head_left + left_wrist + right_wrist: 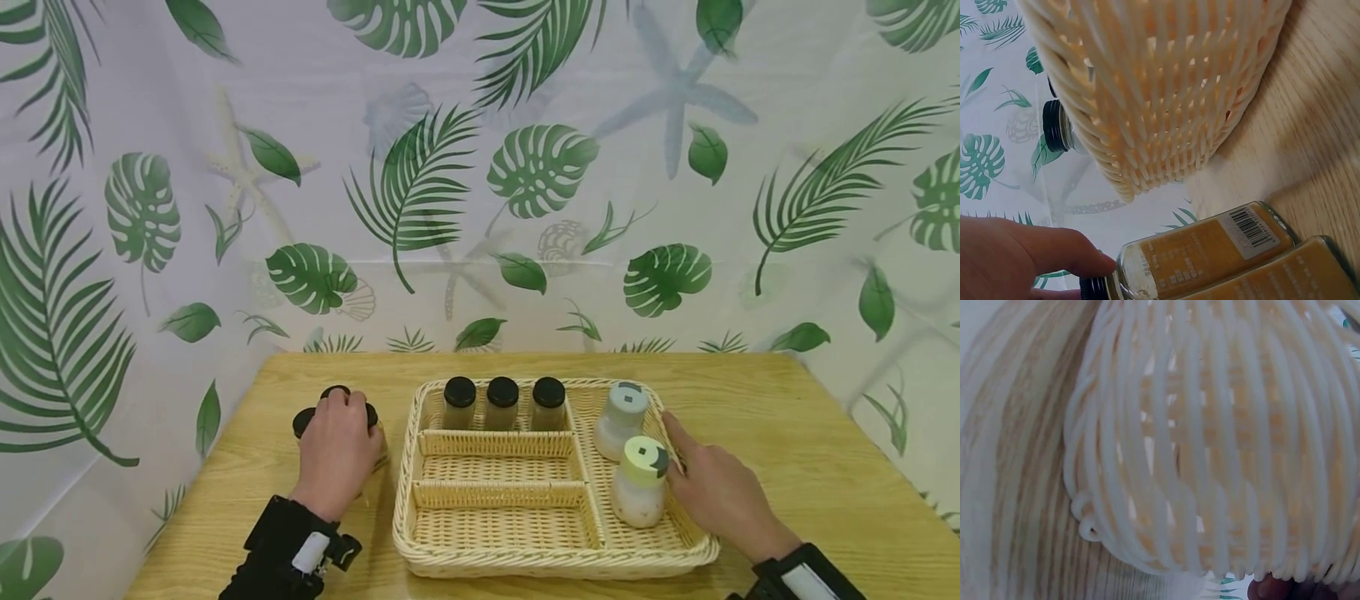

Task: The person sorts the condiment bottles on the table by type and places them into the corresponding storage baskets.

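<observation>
My left hand point(337, 454) is left of the divided wicker basket point(555, 567), over a group of black-capped glass jars point(303, 422). In the left wrist view its thumb presses the black cap of a jar point(1210, 250) with yellowish-brown contents and a barcode label. A second, similar jar point(1291, 275) lies alongside in that view. My right hand point(723, 492) holds the basket's right rim, beside a yellow-lidded jar point(639, 492). The right wrist view shows mostly the woven basket side point(1210, 444), with fingertips point(1272, 589) at the lower edge.
Several black-capped jars point(502, 404) stand in the basket's back left compartment. A pale-lidded jar point(621, 421) stands behind the yellow-lidded one in the right compartment. The wooden table point(840, 450) meets a leaf-printed cloth point(555, 275) at its back and sides.
</observation>
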{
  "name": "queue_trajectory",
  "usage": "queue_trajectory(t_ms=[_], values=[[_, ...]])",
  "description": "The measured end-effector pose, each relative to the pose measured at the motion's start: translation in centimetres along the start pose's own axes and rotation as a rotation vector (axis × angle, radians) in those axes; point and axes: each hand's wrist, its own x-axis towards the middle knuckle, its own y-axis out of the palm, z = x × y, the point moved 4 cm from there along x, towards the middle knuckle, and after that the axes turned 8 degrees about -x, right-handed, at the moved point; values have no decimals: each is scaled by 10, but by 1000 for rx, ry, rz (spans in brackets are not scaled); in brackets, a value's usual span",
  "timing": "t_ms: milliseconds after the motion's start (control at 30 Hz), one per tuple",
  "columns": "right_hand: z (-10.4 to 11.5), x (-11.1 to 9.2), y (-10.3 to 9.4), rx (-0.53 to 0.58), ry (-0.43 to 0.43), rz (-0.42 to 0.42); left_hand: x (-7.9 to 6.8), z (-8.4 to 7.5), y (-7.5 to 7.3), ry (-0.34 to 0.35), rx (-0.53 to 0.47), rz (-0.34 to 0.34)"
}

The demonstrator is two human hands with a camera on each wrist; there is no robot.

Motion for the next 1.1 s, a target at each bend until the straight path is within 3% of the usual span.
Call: queue_trajectory(t_ms=[367, 700, 1100], values=[[0, 1, 1, 3, 8, -8, 2, 1, -1, 40, -71, -52], [0, -1, 1, -1, 9, -13, 11, -20, -32, 63, -148, -101], [0, 0, 1, 0, -2, -11, 19, -57, -61, 127, -177, -74]])
